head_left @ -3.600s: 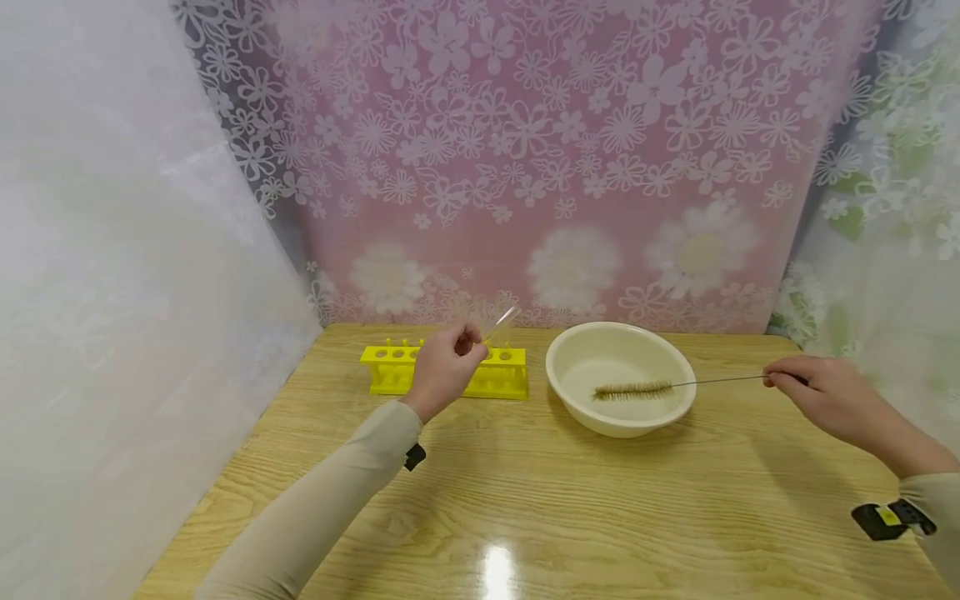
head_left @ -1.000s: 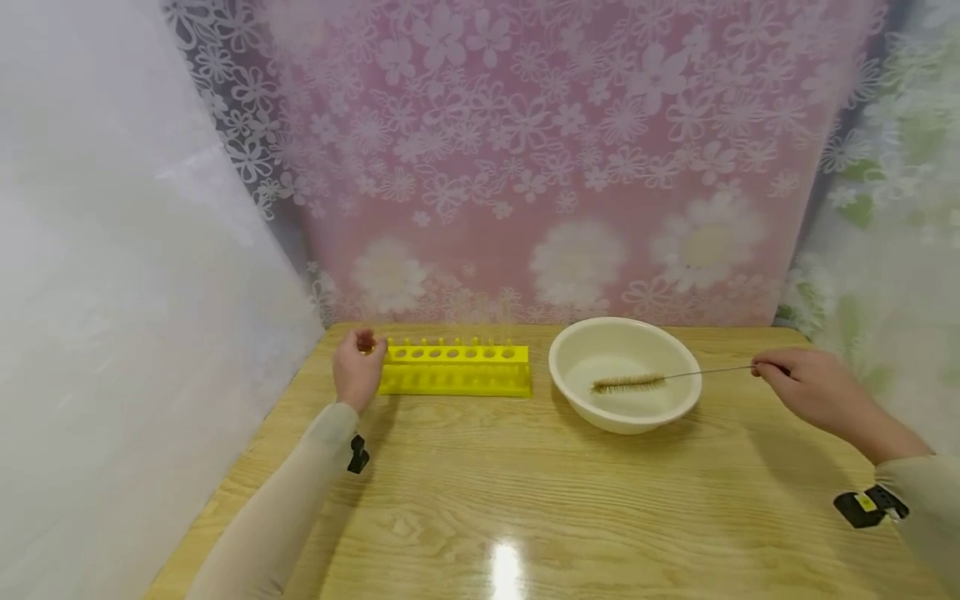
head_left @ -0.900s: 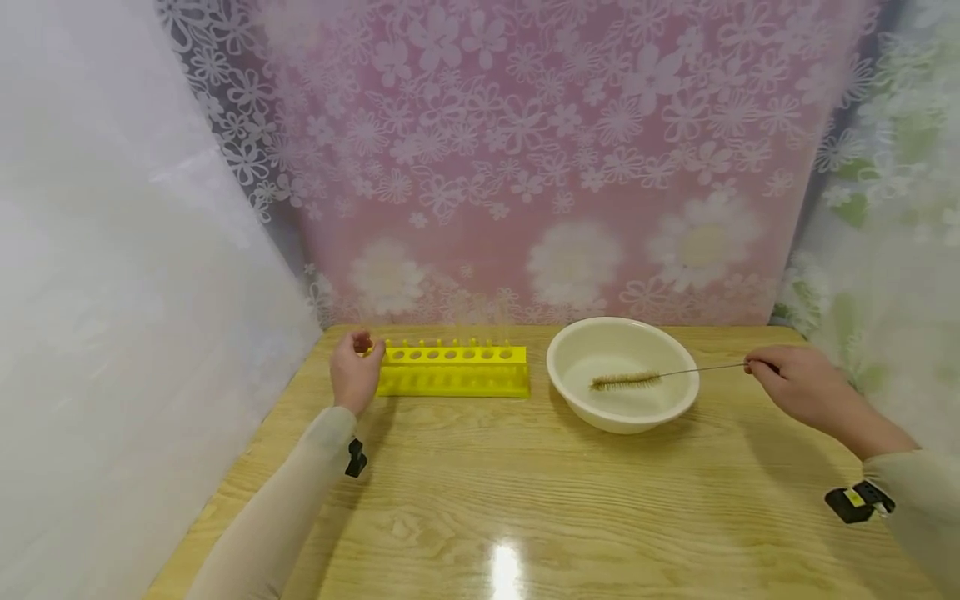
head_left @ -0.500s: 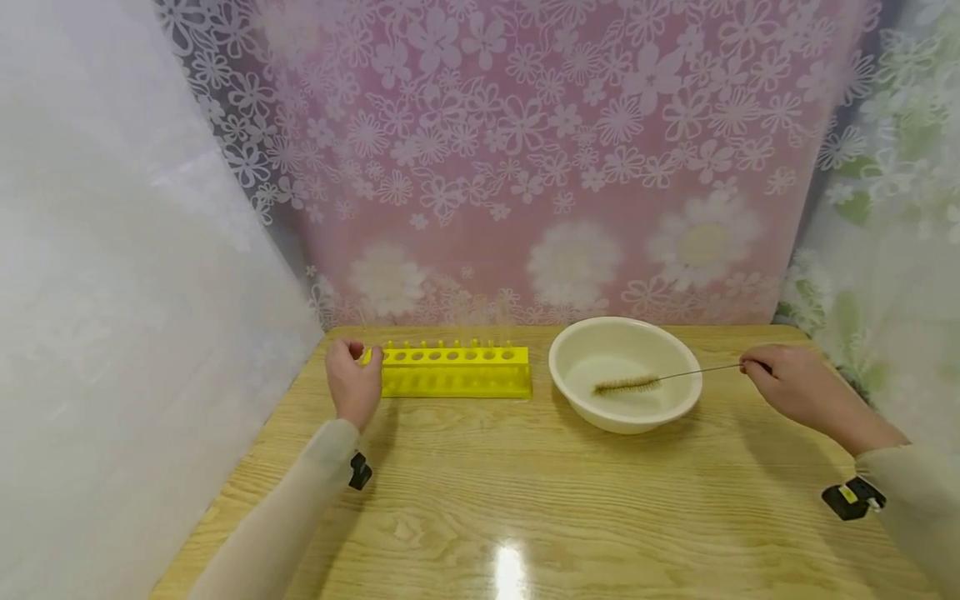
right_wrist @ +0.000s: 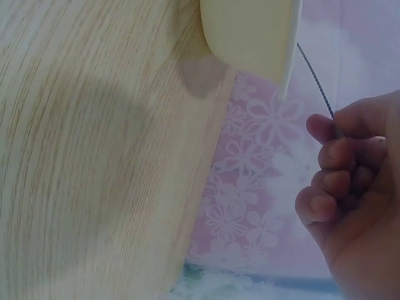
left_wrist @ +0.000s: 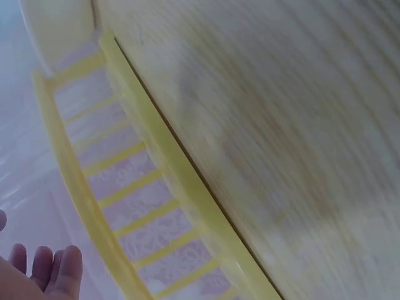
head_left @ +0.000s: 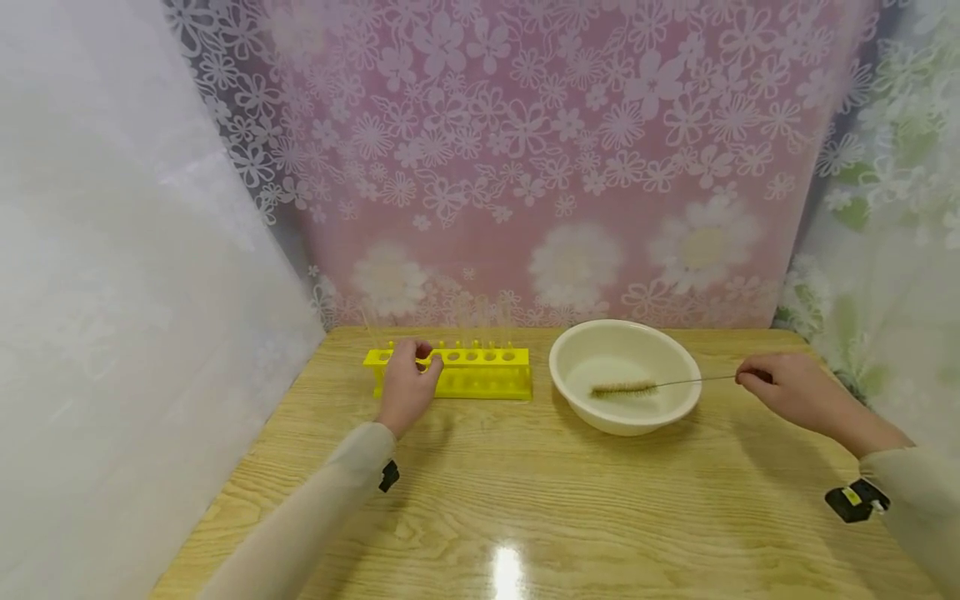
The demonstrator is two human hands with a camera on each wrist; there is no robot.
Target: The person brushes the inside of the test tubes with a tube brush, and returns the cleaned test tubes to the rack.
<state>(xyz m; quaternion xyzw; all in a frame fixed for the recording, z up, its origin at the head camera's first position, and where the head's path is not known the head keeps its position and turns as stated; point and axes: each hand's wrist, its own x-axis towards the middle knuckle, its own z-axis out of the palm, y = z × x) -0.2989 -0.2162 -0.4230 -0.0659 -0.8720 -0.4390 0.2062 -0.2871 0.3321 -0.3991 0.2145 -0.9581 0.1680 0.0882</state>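
My left hand hovers in front of the yellow test tube rack, fingers loosely bent with nothing seen between them. In the left wrist view its fingers are relaxed beside the rack's upper bar. One clear test tube stands slightly tilted in the rack's left end; several more rise faintly at the right end. My right hand pinches the twisted wire handle of a test tube brush. The brush's tan bristles are inside the cream basin.
The wood-grain table carries the rack at left of centre and the basin to its right. A pink flowered curtain hangs behind the table. Pale sheets hang at both sides.
My left hand, earlier holding a clear tube above the rack, moved to the rack's left end, then shifted right, leaving a tube standing there. The right hand keeps the brush in the basin.
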